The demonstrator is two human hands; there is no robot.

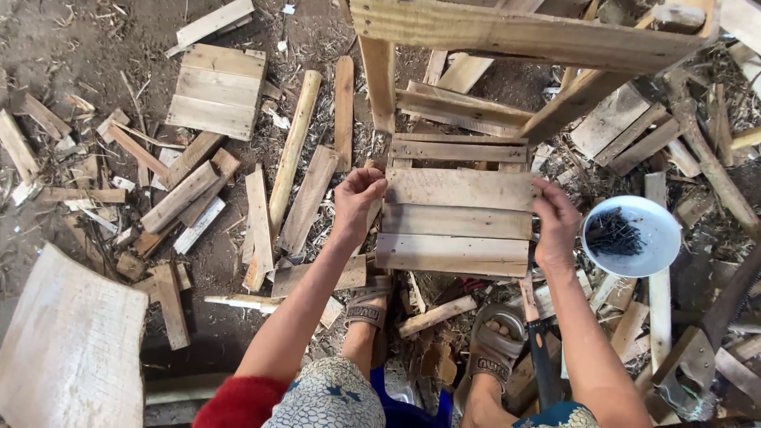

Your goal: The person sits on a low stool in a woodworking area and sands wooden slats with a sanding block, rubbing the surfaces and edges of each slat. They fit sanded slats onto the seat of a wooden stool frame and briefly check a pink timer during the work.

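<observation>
My left hand (357,202) has its grip curled onto the left edge of a small slatted wooden panel (458,222), fingers folded over the top slat's corner. My right hand (557,224) clamps the panel's right edge, fingers wrapped round the side with the thumb on the face. Both grips are pinching the panel, which lies flat in the middle of the view, just beyond my feet.

The panel has three pale boards side by side, running left to right. Directly far of it stands a rough wooden frame (507,36), its thick top rail crossing the far part of the view and a leg coming down toward the panel's far left corner. I can't tell whether panel and frame touch.

Just right of my right hand sits a round white bowl (654,238) holding dark nails (614,234). Near me, my sandalled feet (495,345) rest on the ground, with a saw (541,349) lying beside the right one.

On the left, the dirt floor (71,55) is littered with offcuts, a round pole (293,150) and another slatted panel (218,91) further off. A broad pale board (71,341) lies at the near left.
</observation>
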